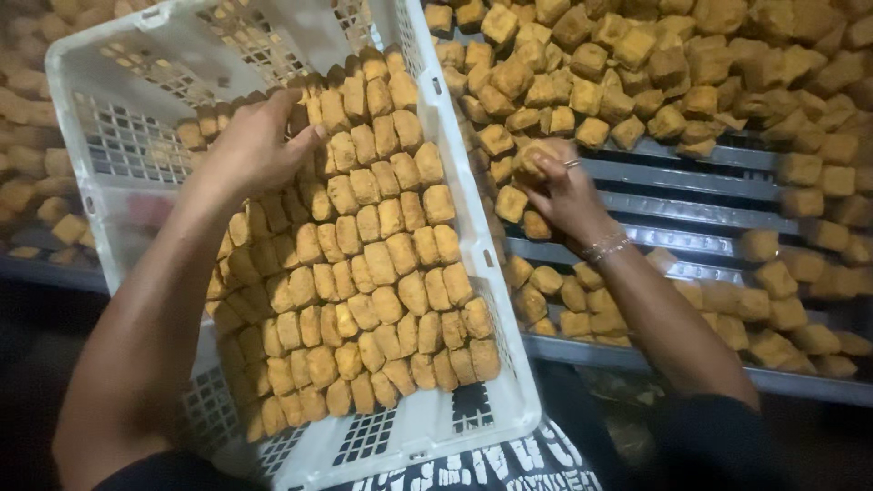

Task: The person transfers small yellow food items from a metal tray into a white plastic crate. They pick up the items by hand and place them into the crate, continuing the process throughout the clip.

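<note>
A white plastic crate (pixel 127 118) tilts toward me, packed with neat rows of golden-brown fried tofu cubes (pixel 364 273). My left hand (pixel 255 145) rests inside the crate at the upper left end of the rows, fingers pressing on the cubes there. My right hand (pixel 559 186), with a ring and a bracelet, reaches over the crate's right wall and closes on a loose fried tofu piece (pixel 532 159) from the pile outside.
A large heap of loose tofu cubes (pixel 655 64) lies on a slatted grey metal rack (pixel 691 209) to the right and behind. More cubes (pixel 36 182) lie at the far left. The crate's near edge rests against my dark printed shirt (pixel 509 464).
</note>
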